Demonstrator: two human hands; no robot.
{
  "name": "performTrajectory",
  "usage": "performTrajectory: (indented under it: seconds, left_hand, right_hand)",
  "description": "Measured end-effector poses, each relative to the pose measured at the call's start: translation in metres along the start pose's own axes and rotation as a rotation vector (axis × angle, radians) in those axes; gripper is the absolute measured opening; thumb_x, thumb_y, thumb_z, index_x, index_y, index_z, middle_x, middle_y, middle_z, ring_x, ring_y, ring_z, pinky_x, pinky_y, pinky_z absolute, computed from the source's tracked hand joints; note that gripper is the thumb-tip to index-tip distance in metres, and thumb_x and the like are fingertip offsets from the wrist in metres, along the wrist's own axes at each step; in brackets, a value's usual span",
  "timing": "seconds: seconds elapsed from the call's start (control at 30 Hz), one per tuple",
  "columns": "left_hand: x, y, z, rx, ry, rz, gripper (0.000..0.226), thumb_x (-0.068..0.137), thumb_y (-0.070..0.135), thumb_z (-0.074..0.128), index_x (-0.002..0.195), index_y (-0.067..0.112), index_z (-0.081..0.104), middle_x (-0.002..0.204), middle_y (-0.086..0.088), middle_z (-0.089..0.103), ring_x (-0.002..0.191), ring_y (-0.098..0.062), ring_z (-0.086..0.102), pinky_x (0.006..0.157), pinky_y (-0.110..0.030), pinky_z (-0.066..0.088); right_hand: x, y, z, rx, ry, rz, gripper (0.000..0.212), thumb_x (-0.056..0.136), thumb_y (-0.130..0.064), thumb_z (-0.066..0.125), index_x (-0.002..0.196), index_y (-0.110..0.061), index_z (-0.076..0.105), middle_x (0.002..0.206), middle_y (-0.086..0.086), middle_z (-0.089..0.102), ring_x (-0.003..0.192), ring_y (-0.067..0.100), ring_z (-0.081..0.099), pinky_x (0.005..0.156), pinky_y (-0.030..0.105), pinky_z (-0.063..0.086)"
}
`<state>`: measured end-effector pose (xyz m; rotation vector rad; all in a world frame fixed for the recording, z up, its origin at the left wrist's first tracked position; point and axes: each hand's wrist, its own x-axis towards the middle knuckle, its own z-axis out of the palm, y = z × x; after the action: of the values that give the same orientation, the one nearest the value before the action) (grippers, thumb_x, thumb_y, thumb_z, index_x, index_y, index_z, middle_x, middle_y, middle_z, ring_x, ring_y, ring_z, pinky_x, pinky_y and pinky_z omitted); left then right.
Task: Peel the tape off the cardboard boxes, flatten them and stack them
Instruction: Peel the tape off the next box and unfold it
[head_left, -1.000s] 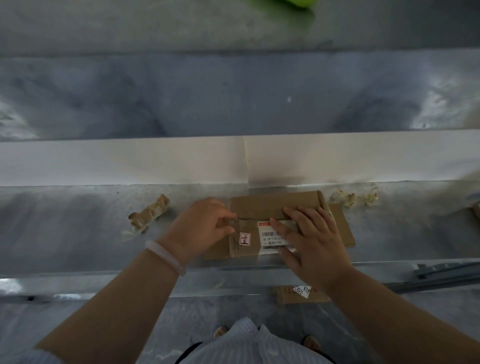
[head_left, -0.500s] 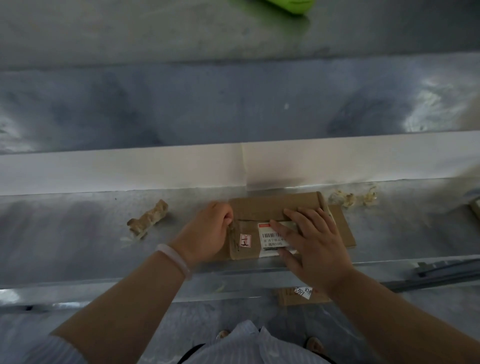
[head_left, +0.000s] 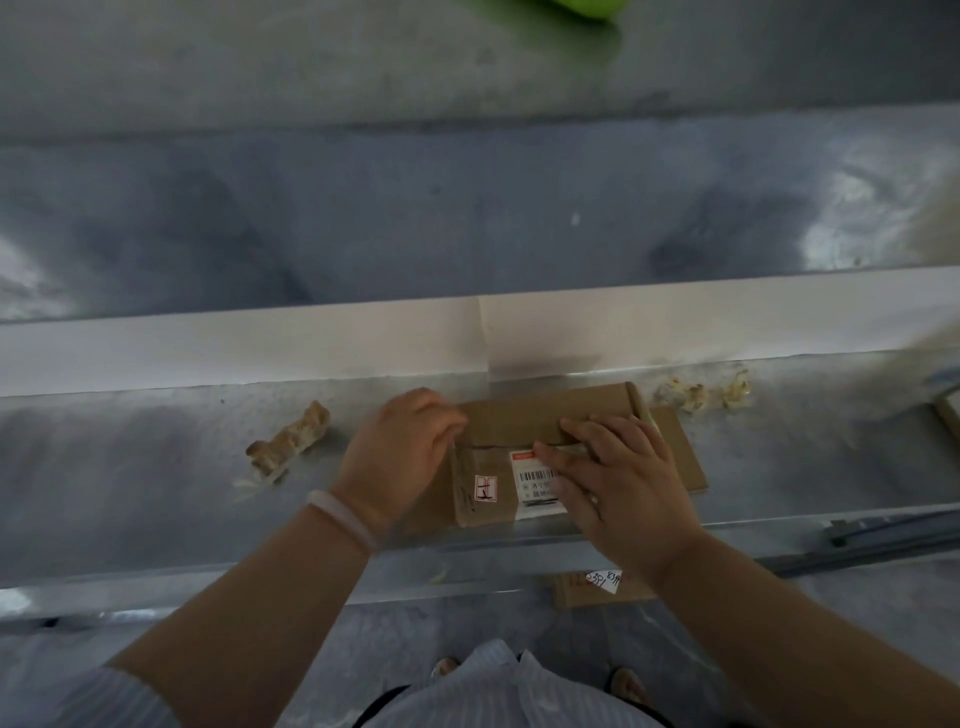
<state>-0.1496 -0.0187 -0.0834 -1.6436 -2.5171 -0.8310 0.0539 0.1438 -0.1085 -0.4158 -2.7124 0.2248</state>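
The right hand (head_left: 618, 483) is pressing flat, fingers spread, on the cardboard box (head_left: 519, 421), while the left hand (head_left: 400, 452) is curling at its left end; whether it is pinching tape I cannot tell. The box is lying on the metal bench (head_left: 156, 467) and is looking light, stiff and crushable, so it is probably best held down flat while peeling from a tape end.

The box (head_left: 545, 421) lies on flattened cardboard (head_left: 680, 460).

I see the left hand (head_left: 400, 452) has come off the seam at the left side of the cardboard box (head_left: 545, 415) and shifted to the box's far left corner. Its fingers (head_left: 449, 418) now lie over that corner. Blurred, so I can't tell the grip.
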Motion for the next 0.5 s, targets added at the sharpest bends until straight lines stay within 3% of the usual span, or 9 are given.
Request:
performTrajectory:
  seconds: [0.17, 0.33, 0.43, 0.5]
  left_hand:
    - [-0.012, -0.004, 0.0, -0.044, -0.124, 0.025, 0.037, 0.088, 0.032, 0.044, 0.103, 0.013, 0.072, 0.103, 0.003, 0.063, 0.09, -0.014, 0.06, 0.082, -0.028, 0.051]
    - [-0.004, -0.01, -0.009, -0.202, -0.226, -0.092, 0.023, 0.09, 0.014, 0.06, 0.11, 0.016, 0.07, 0.108, 0.007, 0.056, 0.099, -0.005, 0.054, 0.087, -0.01, 0.037]
    - [0.001, -0.009, -0.009, -0.213, -0.156, -0.225, 0.017, 0.081, 0.015, 0.071, 0.096, 0.023, 0.074, 0.095, 0.012, 0.058, 0.088, -0.002, 0.056, 0.078, -0.01, 0.038]
    - [0.0, -0.008, -0.005, -0.256, -0.125, -0.326, 0.024, 0.077, 0.017, 0.076, 0.099, 0.022, 0.07, 0.093, 0.012, 0.059, 0.083, 0.001, 0.059, 0.075, -0.009, 0.041]
  right_hand:
    - [0.012, -0.003, -0.008, -0.003, -0.109, 0.091, 0.048, 0.084, -0.055, 0.053, 0.127, -0.038, 0.061, 0.119, -0.013, 0.059, 0.113, 0.018, 0.053, 0.103, 0.045, 0.037]
    - [0.019, -0.008, -0.013, -0.054, -0.179, 0.127, 0.051, 0.079, -0.058, 0.048, 0.125, -0.039, 0.062, 0.115, -0.011, 0.054, 0.107, 0.02, 0.051, 0.103, 0.048, 0.035]
    - [0.022, -0.013, -0.014, -0.061, -0.174, 0.143, 0.05, 0.077, -0.057, 0.049, 0.12, -0.038, 0.066, 0.111, -0.011, 0.056, 0.106, 0.021, 0.054, 0.103, 0.051, 0.035]
    - [0.021, -0.015, -0.015, -0.08, -0.165, 0.141, 0.049, 0.077, -0.055, 0.049, 0.118, -0.037, 0.067, 0.109, -0.009, 0.058, 0.103, 0.021, 0.056, 0.104, 0.055, 0.032]
